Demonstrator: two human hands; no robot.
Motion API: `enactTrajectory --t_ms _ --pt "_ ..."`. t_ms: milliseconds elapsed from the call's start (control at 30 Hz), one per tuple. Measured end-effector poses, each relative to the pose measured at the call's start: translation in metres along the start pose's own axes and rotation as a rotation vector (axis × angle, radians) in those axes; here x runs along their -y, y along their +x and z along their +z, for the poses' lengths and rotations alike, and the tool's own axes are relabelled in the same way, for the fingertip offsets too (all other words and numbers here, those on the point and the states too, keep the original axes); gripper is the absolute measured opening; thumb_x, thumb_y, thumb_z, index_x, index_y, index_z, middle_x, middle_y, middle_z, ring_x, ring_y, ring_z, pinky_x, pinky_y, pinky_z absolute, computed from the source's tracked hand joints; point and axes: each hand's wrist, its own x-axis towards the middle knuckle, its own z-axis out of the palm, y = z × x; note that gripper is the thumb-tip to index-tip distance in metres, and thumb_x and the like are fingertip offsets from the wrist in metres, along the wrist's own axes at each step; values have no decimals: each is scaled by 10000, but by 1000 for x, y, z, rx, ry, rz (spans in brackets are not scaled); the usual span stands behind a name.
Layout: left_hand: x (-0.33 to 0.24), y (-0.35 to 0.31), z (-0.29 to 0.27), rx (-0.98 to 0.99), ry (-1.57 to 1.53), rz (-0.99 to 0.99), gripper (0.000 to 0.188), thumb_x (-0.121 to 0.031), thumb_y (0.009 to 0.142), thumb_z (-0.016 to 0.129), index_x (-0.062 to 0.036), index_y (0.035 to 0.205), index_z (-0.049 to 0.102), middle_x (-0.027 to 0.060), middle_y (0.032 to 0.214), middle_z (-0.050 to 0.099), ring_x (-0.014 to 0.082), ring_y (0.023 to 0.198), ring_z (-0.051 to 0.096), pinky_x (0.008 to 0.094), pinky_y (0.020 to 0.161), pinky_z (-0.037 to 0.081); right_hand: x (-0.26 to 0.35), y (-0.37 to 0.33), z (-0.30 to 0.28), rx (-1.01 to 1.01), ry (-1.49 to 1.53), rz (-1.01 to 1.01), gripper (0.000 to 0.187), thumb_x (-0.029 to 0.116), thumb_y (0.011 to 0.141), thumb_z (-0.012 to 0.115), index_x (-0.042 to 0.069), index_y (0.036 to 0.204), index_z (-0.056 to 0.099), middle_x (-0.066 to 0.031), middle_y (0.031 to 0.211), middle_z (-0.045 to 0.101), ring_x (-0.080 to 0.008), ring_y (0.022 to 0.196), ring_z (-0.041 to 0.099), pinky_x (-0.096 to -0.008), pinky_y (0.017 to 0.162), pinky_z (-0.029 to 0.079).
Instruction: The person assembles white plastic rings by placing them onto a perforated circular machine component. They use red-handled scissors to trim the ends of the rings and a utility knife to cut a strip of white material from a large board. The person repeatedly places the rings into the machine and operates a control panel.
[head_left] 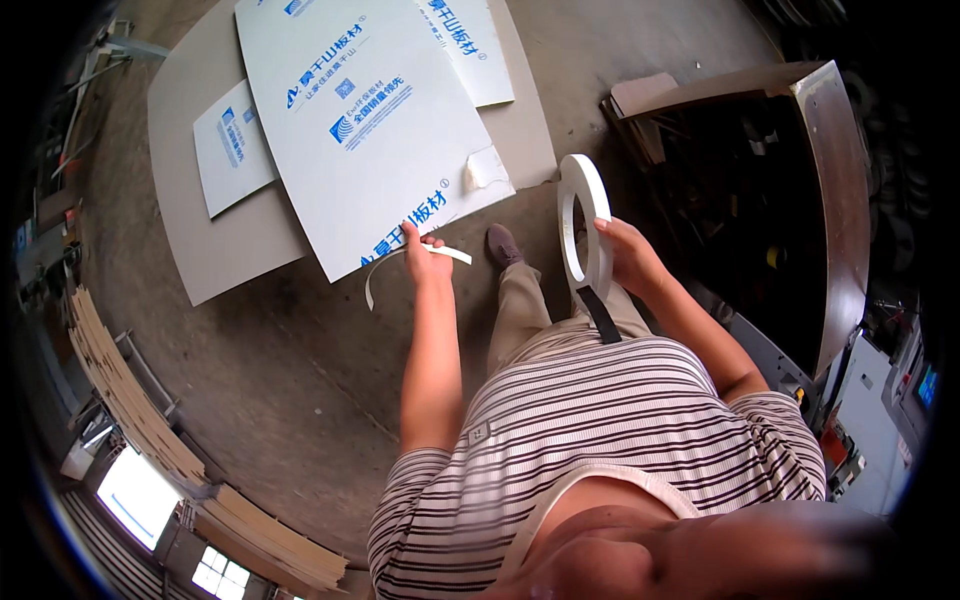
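Observation:
My left hand (428,262) is closed on a short, curved white strip (458,256), whose two ends stick out on either side of the fingers. It is at the near edge of a large white panel (375,120) with blue print. In my right hand (632,256) is a big white roll of edge banding (588,215), held upright by its rim with the thumb on the near side. From the bottom of the roll hangs a black strip (599,315). A crumpled whitish scrap (485,170) lies on the panel's near right corner.
Smaller printed panels (233,148) lie around the large one on a wide greyish board (250,245). At right stands an open wooden cabinet (840,200) with dark contents, beside a grey machine (868,400). Long boards (135,380) are stacked along the left.

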Motion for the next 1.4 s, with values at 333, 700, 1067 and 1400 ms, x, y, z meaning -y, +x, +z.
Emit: enactTrajectory --t_ms 333,700,1067,1400 --pt "-66 -124 -53 55 8 84 246 -347 940 683 -122 913 587 -41 735 480 80 614 401 243 525 325 37 -28 27 179 4 -65 417 245 904 661 37 1216 481 -89 1181 531 -177 1094 509 -368 963 413" --pt "-97 -183 -54 65 95 101 256 -321 949 674 -84 997 591 -15 807 536 95 700 449 254 579 359 -19 23 58 416 88 123 346 400 978 607 79 1105 595 -2 1046 546 -105 1000 497 -315 890 415" --pt "-99 -178 -51 15 132 59 255 -324 954 665 -84 1007 596 -13 827 558 96 710 435 258 588 347 -62 42 60 526 168 176 385 400 967 627 77 1170 570 9 1123 569 -117 1051 519 -360 963 417" --pt "-104 -173 -60 35 177 26 261 -336 963 653 -84 989 592 -15 812 525 93 704 427 259 585 343 -55 35 62 495 47 199 568 430 924 680 40 1302 512 -59 1209 582 -177 1163 524 -409 1031 390"
